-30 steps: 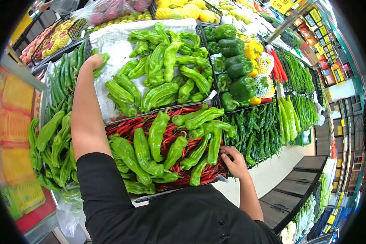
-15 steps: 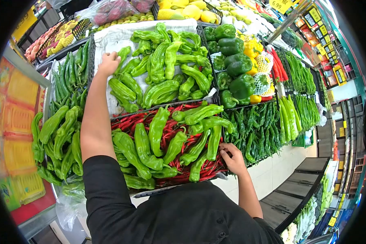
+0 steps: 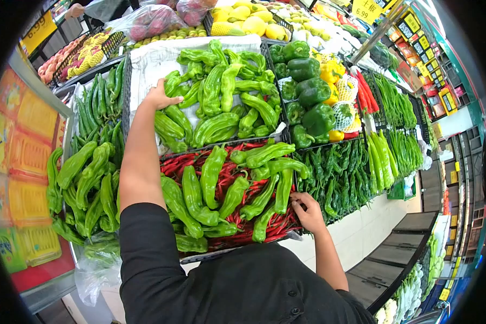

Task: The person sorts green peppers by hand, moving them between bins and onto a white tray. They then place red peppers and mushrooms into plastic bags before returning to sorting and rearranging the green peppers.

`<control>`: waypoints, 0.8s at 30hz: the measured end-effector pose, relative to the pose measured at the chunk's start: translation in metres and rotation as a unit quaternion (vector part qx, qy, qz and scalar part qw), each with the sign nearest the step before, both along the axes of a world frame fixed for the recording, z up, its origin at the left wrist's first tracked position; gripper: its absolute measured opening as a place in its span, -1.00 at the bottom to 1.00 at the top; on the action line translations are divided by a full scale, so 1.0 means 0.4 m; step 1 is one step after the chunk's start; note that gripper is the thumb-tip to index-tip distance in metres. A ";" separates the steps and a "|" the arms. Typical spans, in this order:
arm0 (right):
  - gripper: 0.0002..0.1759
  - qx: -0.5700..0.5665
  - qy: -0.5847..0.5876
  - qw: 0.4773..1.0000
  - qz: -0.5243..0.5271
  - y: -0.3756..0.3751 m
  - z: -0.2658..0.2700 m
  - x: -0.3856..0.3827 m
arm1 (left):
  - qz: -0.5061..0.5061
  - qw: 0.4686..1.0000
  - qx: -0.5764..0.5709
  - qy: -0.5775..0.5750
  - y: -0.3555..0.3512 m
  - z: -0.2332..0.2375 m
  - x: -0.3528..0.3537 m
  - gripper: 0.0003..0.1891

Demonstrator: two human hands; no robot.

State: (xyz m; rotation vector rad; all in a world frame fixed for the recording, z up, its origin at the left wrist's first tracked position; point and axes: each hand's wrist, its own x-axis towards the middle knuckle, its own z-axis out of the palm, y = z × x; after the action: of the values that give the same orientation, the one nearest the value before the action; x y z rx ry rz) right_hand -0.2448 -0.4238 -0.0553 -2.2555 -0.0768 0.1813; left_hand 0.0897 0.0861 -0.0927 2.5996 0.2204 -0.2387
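My left hand (image 3: 160, 97) is at the left side of a pile of green peppers (image 3: 213, 89) on white cloth in the upper crate. Its thumb is spread from the fingers, which touch the outermost peppers. Lower down, my right hand (image 3: 309, 212) has its fingers curled at the right edge of the black crate (image 3: 217, 252) of red chilies (image 3: 229, 186). Several long green peppers (image 3: 197, 202) lie on top of those chilies. The exact contact of the right fingertips is partly hidden.
More green peppers (image 3: 94, 175) fill the bin at left, above a plastic bag (image 3: 96, 275). Green bell peppers (image 3: 313, 92) and dark green chilies (image 3: 329, 173) lie to the right. A metal post (image 3: 380, 32) stands at upper right.
My left hand has moved right and slightly down from the bare cloth onto the peppers, its thumb now spread. The pile's left-hand peppers sit closer in. My right hand stays at the crate edge.
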 end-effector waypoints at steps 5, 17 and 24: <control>-0.73 0.002 -0.021 1.000 0.005 -0.006 -0.007 -0.007 | 0.022 1.000 0.001 -0.018 0.014 -0.025 0.031 0.32; -0.76 -0.010 -0.028 0.999 -0.017 0.006 -0.007 -0.006 | 0.072 0.984 0.120 0.112 -0.033 0.024 0.020 -0.07; -0.76 -0.010 -0.043 0.999 -0.017 0.007 -0.017 -0.013 | 0.120 0.985 0.089 0.086 -0.065 0.058 -0.034 -0.25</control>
State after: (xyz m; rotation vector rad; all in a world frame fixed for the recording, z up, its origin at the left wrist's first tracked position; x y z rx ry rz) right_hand -0.2502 -0.4211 -0.0620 -2.2831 -0.0828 0.0678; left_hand 0.0760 0.0602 -0.0696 2.6962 0.6392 -0.3705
